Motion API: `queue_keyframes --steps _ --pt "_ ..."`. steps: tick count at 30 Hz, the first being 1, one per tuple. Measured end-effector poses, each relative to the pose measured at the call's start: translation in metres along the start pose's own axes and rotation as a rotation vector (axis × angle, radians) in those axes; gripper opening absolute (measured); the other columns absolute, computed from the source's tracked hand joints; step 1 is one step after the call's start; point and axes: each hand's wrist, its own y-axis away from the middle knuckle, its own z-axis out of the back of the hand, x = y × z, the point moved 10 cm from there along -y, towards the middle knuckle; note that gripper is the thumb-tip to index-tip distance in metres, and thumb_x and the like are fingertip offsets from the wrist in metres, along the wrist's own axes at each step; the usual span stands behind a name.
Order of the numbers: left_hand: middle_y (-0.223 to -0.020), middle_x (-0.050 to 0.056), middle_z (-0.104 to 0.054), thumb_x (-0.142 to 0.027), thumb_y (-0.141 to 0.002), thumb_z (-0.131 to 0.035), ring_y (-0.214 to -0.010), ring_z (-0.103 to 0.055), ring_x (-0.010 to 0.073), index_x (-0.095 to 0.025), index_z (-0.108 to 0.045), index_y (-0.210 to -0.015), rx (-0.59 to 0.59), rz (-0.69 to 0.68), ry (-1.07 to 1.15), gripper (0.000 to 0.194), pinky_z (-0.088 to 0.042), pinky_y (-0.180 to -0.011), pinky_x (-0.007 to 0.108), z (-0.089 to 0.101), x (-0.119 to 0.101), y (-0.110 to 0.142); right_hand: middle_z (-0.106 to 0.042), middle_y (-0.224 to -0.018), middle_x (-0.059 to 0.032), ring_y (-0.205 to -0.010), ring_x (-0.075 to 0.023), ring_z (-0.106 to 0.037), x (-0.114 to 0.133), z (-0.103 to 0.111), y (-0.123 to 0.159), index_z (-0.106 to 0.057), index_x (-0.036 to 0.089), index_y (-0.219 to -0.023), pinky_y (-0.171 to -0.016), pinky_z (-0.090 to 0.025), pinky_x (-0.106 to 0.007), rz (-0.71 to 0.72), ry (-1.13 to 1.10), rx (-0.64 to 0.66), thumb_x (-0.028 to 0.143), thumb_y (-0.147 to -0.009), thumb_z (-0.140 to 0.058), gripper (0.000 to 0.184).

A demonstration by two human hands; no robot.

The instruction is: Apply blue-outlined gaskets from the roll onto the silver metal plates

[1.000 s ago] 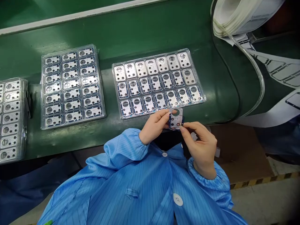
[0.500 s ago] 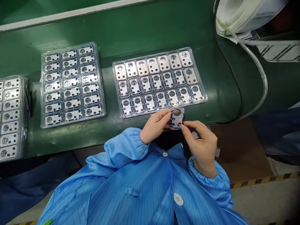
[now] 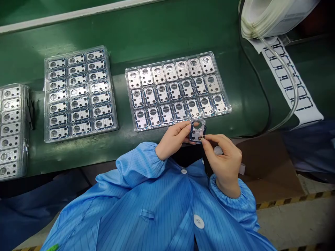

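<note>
Both hands pinch one small silver metal plate point(image 3: 198, 130) with a blue outline and a round hole, held just in front of the green bench's near edge. My left hand point(image 3: 172, 140) grips its left side with curled fingers. My right hand point(image 3: 223, 162) holds its lower right corner between thumb and fingertips. Just beyond the plate lies a clear plastic tray point(image 3: 227, 111) filled with several rows of similar plates.
A second filled tray point(image 3: 113, 98) lies to the left on the green bench point(image 3: 162, 38), and a stack of trays point(image 3: 13, 129) sits at the far left edge. At the top right are a label roll point(image 3: 274, 17), its strip of blue-outlined labels point(image 3: 293, 83) and a clear tube point(image 3: 294, 90).
The hands and plate have barely shifted. On the right, the label strip now hangs down showing blue outlines, where before it was pulled up and out of sight.
</note>
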Motion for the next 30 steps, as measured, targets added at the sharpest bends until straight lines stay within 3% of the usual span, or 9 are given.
queue_keyframes --steps 13,30 --pt "-0.097 0.008 -0.07 -0.042 -0.092 -0.06 -0.079 -0.065 0.0148 -0.013 -0.069 -0.115 -0.003 0.015 -0.011 0.038 -0.056 -0.072 0.027 0.0 -0.001 0.002 -0.069 -0.078 -0.0024 -0.062 -0.0146 -0.059 0.004 -0.002 0.001 -0.068 0.022 -0.092 -0.058 -0.051 -0.029 0.062 0.076 0.01 0.025 -0.088 -0.065 0.006" --pt "-0.099 0.008 -0.068 -0.038 -0.092 -0.06 -0.082 -0.063 0.0148 -0.014 -0.07 -0.111 -0.028 0.014 0.003 0.033 -0.057 -0.072 0.026 0.001 -0.002 0.003 -0.068 -0.078 -0.0014 -0.061 -0.0128 -0.058 0.012 -0.003 0.002 -0.066 0.022 -0.092 -0.059 -0.05 -0.027 0.124 0.113 -0.021 0.016 -0.088 -0.064 0.007"
